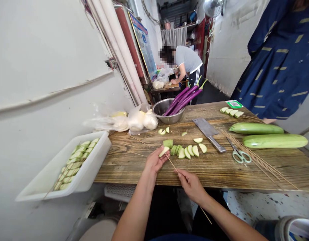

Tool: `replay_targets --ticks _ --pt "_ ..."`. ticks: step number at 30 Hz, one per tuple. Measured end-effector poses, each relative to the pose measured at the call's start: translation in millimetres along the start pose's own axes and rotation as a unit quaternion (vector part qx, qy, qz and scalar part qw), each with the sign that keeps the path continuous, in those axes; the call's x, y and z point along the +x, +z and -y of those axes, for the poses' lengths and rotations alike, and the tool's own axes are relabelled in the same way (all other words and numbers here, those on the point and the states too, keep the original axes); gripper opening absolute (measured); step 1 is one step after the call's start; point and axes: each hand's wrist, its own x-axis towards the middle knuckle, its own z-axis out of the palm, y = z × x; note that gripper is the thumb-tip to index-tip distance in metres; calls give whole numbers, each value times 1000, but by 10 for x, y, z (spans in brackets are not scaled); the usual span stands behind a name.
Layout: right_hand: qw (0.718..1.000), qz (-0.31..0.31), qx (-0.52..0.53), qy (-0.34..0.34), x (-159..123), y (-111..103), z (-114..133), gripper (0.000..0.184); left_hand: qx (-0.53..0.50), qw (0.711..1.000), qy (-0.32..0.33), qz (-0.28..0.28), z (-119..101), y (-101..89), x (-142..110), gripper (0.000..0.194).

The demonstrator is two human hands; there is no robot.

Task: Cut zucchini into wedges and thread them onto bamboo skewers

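Note:
My left hand point(154, 162) pinches a pale green zucchini slice point(164, 151) above the wooden table point(209, 169). My right hand point(190, 184) is closed on a thin bamboo skewer point(172, 165) whose tip points at that slice. Just right of the slice lies a row of several cut zucchini pieces point(185, 150). A few more slices point(164, 131) lie farther back.
A white tray point(91, 167) with skewered zucchini hangs off the table's left. A cleaver point(208, 133), scissors point(238, 154), loose skewers point(257, 159) and two whole zucchini point(272, 135) lie right. A steel bowl point(164, 110) holds purple eggplants. A person in blue stands right; another bends behind.

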Motion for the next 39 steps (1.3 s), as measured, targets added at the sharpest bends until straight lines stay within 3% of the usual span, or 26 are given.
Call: replay_targets --ticks 8,39 --pt "1000 -11 11 5 3 31 -26 38 50 998 28 23 41 12 -3 8" --pt "999 -41 -8 16 33 83 -31 32 66 997 -38 -4 239 30 28 6"
